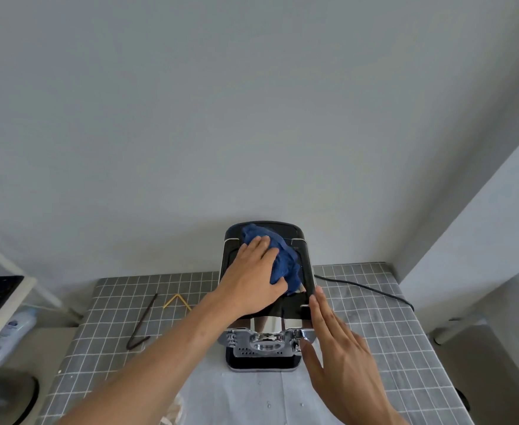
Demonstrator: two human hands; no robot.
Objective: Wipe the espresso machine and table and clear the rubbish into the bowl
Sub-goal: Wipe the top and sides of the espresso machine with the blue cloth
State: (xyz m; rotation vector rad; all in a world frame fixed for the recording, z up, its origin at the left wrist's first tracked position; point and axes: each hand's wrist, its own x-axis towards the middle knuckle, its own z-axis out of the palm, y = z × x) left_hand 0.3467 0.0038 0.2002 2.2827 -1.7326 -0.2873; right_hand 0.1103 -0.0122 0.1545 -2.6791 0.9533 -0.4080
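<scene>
Two bare forearms come into view from the near edge, one from the near left and one from the near right. Neither carries a sleeve, cuff, glove, watch, band or ring (nothing worn shows anywhere up to the frame edge). The left hand (253,279) is seen from the back, with knuckles and tendons faintly ridged and short, plain nails. The right hand (336,342) also shows its back, the fingers (319,305) long and slim, with short unpainted nails. The left forearm is the longer visible stretch, lean, with a slight crease at the wrist.
</scene>
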